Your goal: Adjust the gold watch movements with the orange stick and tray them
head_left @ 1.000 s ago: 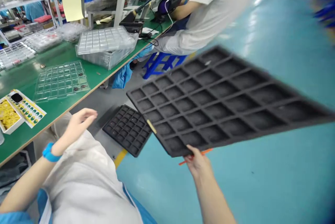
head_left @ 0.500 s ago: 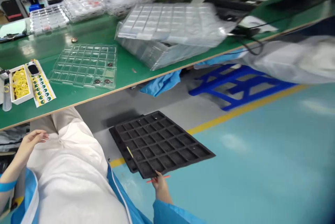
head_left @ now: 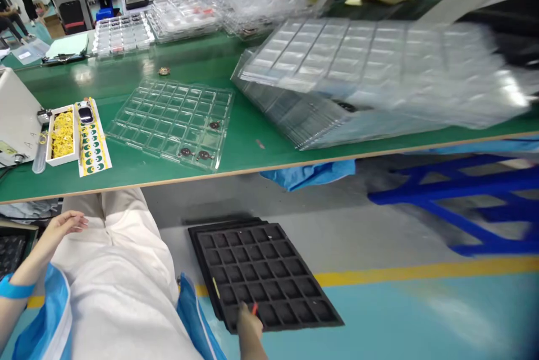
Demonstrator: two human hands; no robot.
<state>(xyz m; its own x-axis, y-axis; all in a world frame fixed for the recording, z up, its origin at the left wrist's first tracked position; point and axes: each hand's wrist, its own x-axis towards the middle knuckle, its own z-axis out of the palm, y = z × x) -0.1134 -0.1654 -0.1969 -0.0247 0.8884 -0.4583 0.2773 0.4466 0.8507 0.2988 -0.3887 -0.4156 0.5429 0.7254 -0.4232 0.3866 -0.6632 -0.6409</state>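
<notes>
My right hand (head_left: pixel 249 323) is closed around a thin red stick (head_left: pixel 255 308), partly hidden by my fingers. It is at the near edge of a black compartment tray (head_left: pixel 269 271); I cannot tell whether it also grips that edge. More black tray shows underneath along the left side, slightly offset. A small yellow strip (head_left: pixel 216 287) lies at the tray's left edge. My left hand (head_left: pixel 69 225) hovers over my lap with loosely stretched fingers, holding nothing. A clear compartment tray (head_left: pixel 168 124) on the green table contains several small dark round parts at its right side.
On the green table (head_left: pixel 244 160), a tilted stack of clear trays (head_left: pixel 320 118) stands to the right. A white box of yellow bits (head_left: pixel 63 135) and a sticker sheet (head_left: pixel 93 144) lie left. A blue stool (head_left: pixel 463 197) stands on the floor at right. More clear trays (head_left: pixel 185 14) line the back.
My view has turned to the right and shifted. My right hand now reaches over the black tray's near edge, and the tray lines up more closely with the one beneath. My left hand stays over my lap.
</notes>
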